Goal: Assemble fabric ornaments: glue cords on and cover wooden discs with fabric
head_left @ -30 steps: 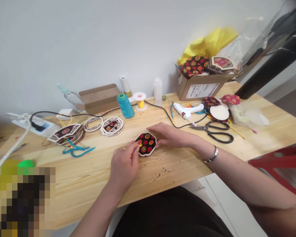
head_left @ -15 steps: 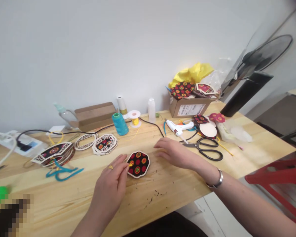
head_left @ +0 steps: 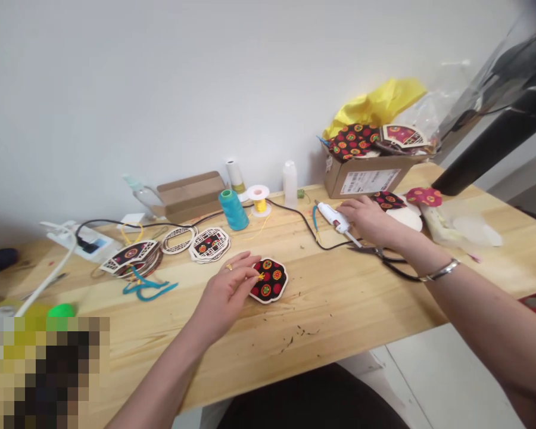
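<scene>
My left hand (head_left: 232, 286) is closed in a pinch on a small yellow cord (head_left: 261, 276) at the left edge of a flower-shaped patch (head_left: 270, 283). The patch lies flat on the table, black cloth with red and orange round motifs and a pale scalloped rim. Over to the right, my right hand (head_left: 368, 220) is on a white hot glue gun (head_left: 333, 215), its fingers curved over the back end and hiding it. Black-handled scissors (head_left: 397, 268) lie under my right forearm, partly covered.
A carton (head_left: 361, 179) of patterned pieces stands at the back right. Teal thread (head_left: 233, 211), a yellow cord spool (head_left: 259, 202) and a white bottle (head_left: 290, 183) line the wall. Lattice frames (head_left: 209, 244) and fan-shaped pieces (head_left: 131, 257) lie left. A black cable (head_left: 304, 223) crosses the table.
My right hand has moved right and away from me, from beside the patch onto the glue gun. My left hand keeps its pinch by the patch. The camera view has shifted.
</scene>
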A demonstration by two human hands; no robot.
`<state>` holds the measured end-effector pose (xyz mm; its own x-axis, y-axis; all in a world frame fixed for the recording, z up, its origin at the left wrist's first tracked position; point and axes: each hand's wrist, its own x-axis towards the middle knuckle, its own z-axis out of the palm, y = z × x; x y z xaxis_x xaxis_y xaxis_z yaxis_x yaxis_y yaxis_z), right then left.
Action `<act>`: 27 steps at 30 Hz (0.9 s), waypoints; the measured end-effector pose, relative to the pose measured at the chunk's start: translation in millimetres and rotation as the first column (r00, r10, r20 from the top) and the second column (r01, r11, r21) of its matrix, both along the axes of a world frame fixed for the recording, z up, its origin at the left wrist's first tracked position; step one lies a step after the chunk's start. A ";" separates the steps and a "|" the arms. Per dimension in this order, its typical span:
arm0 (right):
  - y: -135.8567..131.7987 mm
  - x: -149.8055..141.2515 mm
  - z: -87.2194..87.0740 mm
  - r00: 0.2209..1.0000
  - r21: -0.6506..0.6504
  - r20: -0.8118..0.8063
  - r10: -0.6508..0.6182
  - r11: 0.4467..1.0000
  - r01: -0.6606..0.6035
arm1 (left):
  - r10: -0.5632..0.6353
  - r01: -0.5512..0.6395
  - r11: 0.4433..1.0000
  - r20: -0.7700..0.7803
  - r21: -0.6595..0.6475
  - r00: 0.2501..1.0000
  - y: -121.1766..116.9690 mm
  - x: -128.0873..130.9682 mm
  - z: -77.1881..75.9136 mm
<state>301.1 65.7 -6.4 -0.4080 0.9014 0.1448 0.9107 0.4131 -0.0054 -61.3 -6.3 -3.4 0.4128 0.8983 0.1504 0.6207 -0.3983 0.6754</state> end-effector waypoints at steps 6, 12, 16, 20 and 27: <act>7.1 0.8 -3.7 0.999 0.041 0.024 0.036 0.998 -0.037 | -0.082 0.083 0.996 -0.080 0.013 0.993 -1.3 5.9 -0.1; -22.9 1.1 20.8 0.986 0.277 -0.089 0.140 0.955 -0.111 | -0.016 0.038 0.968 -0.092 0.247 0.996 -12.5 -1.2 -7.3; -54.8 -7.7 32.8 0.944 0.263 -0.285 0.165 0.961 -0.089 | -0.010 0.058 0.934 -0.136 0.353 0.991 -20.4 0.2 -10.7; -79.6 -16.5 29.0 0.900 0.211 -0.357 0.249 0.960 -0.182 | 0.022 0.053 0.915 -0.181 0.399 0.983 -24.7 3.1 -13.9; -101.2 -29.1 17.9 0.898 0.052 -0.344 0.273 0.961 -0.272 | 0.103 0.031 0.897 -0.277 0.441 0.955 -29.6 6.7 -15.5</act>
